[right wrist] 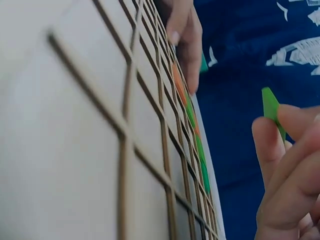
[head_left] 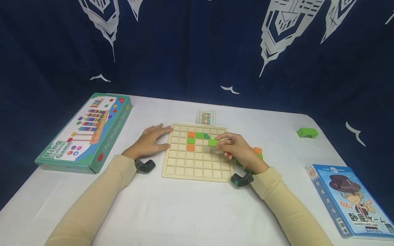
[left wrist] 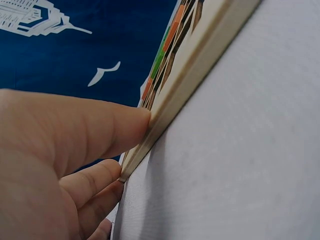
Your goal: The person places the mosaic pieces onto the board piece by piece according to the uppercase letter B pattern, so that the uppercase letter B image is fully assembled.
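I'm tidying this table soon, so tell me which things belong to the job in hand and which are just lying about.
Likely part of the job:
wooden grid board
pieces set on it
green square in the right grip
patterned card behind the board
loose pieces right of the board

Likely just lying about:
Ring Challenge Game box
blue game box
green arched block

Green-edged box (head_left: 83, 133), blue box (head_left: 354, 201), navy curtain (head_left: 184, 51)

A white table (head_left: 184, 212) bears a gridded board (head_left: 197, 165), card (head_left: 206, 117), boxes (head_left: 83, 133) and blocks (head_left: 258, 150).
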